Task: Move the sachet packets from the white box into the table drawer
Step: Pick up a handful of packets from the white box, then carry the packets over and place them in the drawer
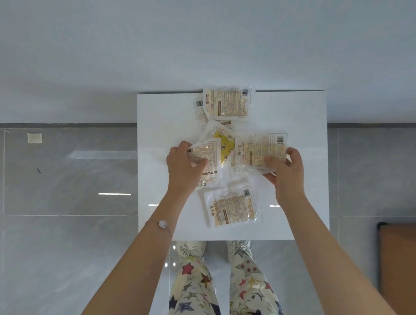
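Observation:
Several clear sachet packets with beige and yellow print lie scattered on a small white table top (pixel 298 116). My left hand (pixel 184 163) grips one sachet (pixel 205 157) at the table's middle left. My right hand (pixel 285 170) pinches another sachet (pixel 263 148) by its near right corner. A yellow-printed sachet (pixel 225 143) lies between them. One more sachet (pixel 231 207) rests near the front edge, and another sachet (pixel 226 102) lies at the back edge. No white box or drawer shows.
The table stands against a white wall (pixel 164 34) on a glossy grey tiled floor (pixel 52 203). A brown board (pixel 407 273) lies on the floor at right. My legs in star-print trousers stand at the table's front edge.

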`<state>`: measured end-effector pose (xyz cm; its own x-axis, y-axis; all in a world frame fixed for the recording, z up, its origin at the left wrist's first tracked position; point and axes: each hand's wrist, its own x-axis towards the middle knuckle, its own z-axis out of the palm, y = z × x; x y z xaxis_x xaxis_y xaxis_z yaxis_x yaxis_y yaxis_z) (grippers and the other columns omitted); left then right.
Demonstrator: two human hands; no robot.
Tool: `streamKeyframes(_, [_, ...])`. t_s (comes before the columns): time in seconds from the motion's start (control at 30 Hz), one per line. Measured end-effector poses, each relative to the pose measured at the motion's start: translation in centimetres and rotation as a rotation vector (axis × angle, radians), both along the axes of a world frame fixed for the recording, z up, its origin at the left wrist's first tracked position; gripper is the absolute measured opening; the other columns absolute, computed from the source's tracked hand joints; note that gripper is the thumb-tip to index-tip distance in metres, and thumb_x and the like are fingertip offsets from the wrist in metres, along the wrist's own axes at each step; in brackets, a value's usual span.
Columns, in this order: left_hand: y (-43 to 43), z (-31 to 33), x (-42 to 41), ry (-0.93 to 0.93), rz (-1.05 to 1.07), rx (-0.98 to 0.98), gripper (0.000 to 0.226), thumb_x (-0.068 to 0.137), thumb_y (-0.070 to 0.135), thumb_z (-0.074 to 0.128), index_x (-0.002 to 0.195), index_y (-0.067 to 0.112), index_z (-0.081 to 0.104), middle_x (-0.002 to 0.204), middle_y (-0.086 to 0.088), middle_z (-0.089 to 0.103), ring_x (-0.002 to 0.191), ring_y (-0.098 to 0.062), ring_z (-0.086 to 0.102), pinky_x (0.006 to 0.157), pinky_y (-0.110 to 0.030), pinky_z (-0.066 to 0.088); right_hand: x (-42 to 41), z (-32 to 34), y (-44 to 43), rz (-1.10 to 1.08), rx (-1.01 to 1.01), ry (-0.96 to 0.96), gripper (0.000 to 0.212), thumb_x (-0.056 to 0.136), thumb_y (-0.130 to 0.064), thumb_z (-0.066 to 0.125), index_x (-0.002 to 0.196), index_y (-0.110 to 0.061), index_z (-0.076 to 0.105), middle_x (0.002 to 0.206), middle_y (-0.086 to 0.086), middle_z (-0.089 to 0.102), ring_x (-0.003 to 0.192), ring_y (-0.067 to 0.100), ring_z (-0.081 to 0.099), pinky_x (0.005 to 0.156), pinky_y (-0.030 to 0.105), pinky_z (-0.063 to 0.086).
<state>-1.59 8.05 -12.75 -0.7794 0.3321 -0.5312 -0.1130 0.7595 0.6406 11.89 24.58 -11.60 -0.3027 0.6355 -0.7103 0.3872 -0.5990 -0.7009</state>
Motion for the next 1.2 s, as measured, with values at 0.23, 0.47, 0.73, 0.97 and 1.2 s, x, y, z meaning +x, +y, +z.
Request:
streamKeyframes(0.23, [-2.9,1.2,-1.0,-0.016,0.280,0.140,0.029,0.082,0.010,0.069,0.096,0.016,0.045,0.081,0.012,0.053,0.070,-0.002,0.053,0.055,-0.007,0.041,0.8,0.9,0.7,-0.093,0.036,-0.025,0.029,0.091,0.000,0.057,0.116,-0.012,0.047,0.108,0.004,0.064,0.094,0.018,0.068,0.070,0.030,0.060])
streamKeyframes(0.47, [-6.6,3.7,-0.6,-0.155,0.543,0.260,0.026,0.087,0.005,0.064,0.100,0.019,0.046,0.094,0.004,0.060,0.086,-0.016,0.064,0.065,-0.028,0.053,1.2,3.2,-0.2,0.083,-0.028,-0.020,0.028,0.092,-0.002,0.057,0.116,-0.013,0.048,0.109,0.007,0.065,0.096,0.022,0.068,0.078,0.037,0.059])
streamKeyframes(0.73, [-12.7,11.8,2.2,-0.248,0.742,0.430,0.028,0.089,0.000,0.061,0.099,0.024,0.052,0.103,-0.004,0.064,0.096,-0.029,0.066,0.077,-0.046,0.057,0.0,11.0,-3.8,0.262,-0.127,0.031,0.028,0.090,0.000,0.057,0.115,-0.010,0.050,0.103,0.010,0.068,0.086,0.025,0.070,0.071,0.036,0.060])
streamKeyframes(0.97, [-18.5,22.6,3.0,-0.179,0.890,0.524,0.032,0.087,0.006,0.068,0.112,0.020,0.053,0.111,-0.008,0.066,0.101,-0.030,0.067,0.071,-0.038,0.057,-5.3,22.7,-7.9,0.531,-0.024,0.097,0.028,0.090,-0.006,0.058,0.116,-0.016,0.053,0.101,0.009,0.070,0.086,0.026,0.071,0.069,0.038,0.060])
streamKeyframes(1.2, [-24.4,31.0,6.9,-0.089,1.097,0.689,0.030,0.087,0.004,0.067,0.109,0.021,0.058,0.107,-0.004,0.070,0.097,-0.023,0.070,0.068,-0.033,0.059,-8.8,31.3,-14.5,0.910,0.085,0.156,0.030,0.091,-0.011,0.061,0.119,-0.017,0.051,0.106,0.007,0.069,0.090,0.023,0.071,0.067,0.035,0.060])
